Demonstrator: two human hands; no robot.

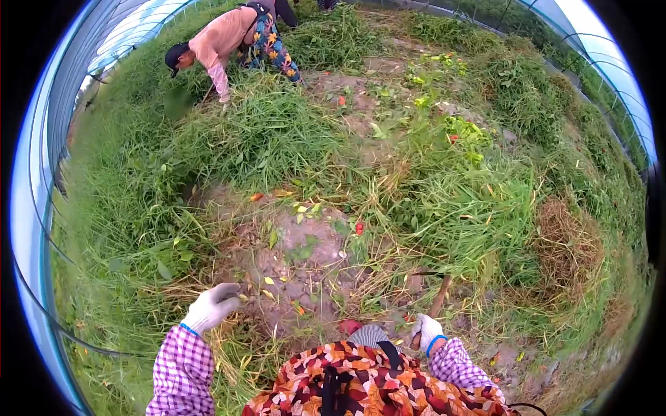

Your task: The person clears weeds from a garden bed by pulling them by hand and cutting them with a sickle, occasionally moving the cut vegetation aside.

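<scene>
My left hand [210, 307], in a white glove with a blue cuff, hovers over dry grass at the lower left. Its fingers are curved and apart, with nothing seen between them. My right hand [428, 328], gloved the same way, is closed round the wooden handle of a sickle [440, 295] in front of my right knee. The brownish blade points away from me, and its tip is partly lost among cut stalks. Between my hands lies bare soil [309, 239] with scattered leaves and a red pepper [359, 228].
Ahead on the left, a person [225, 41] in a dark cap bends over tall grass [277, 132], with another person partly visible behind. Cut green grass [479, 222] and a brown dry heap [569, 249] lie to the right. Plastic tunnel walls [35, 173] curve along both sides.
</scene>
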